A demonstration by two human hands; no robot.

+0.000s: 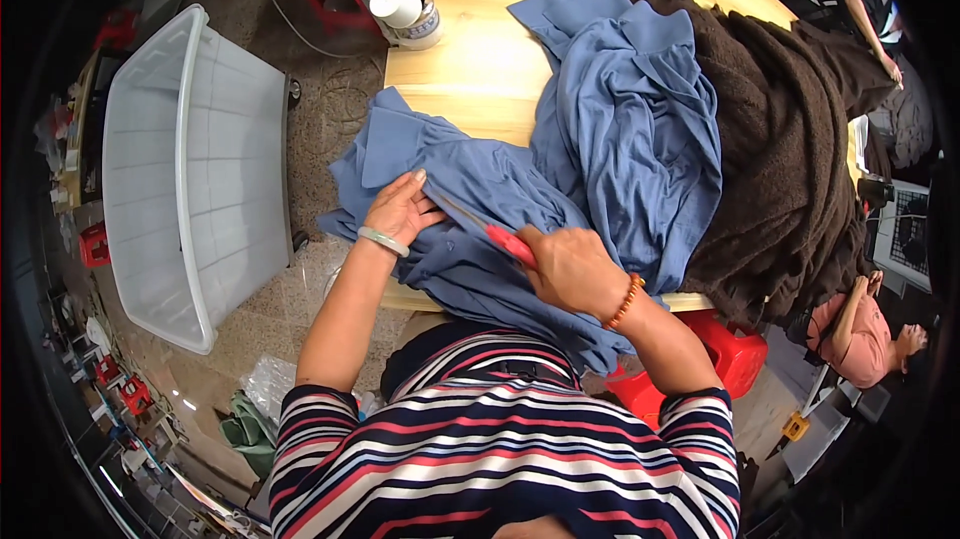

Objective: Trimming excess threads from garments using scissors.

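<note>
– Hands?
– Right hand closed round scissors; left hand half-curled on the near blue cloth, pinching or not, I can't tell
– Around?
– Second blue cloth and brown pile crowd the table rightward; cup beyond, bin left

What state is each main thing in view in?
Left hand: fingers bent, against the blue cloth
Right hand: closed around the scissors
Scissors: held; blade opening unclear
Blue cloth: rumpled
Blue heap: creased, loosely piled
Brown fabric: piled in folds
White bin: open-topped
Wooden table: partly covered
</note>
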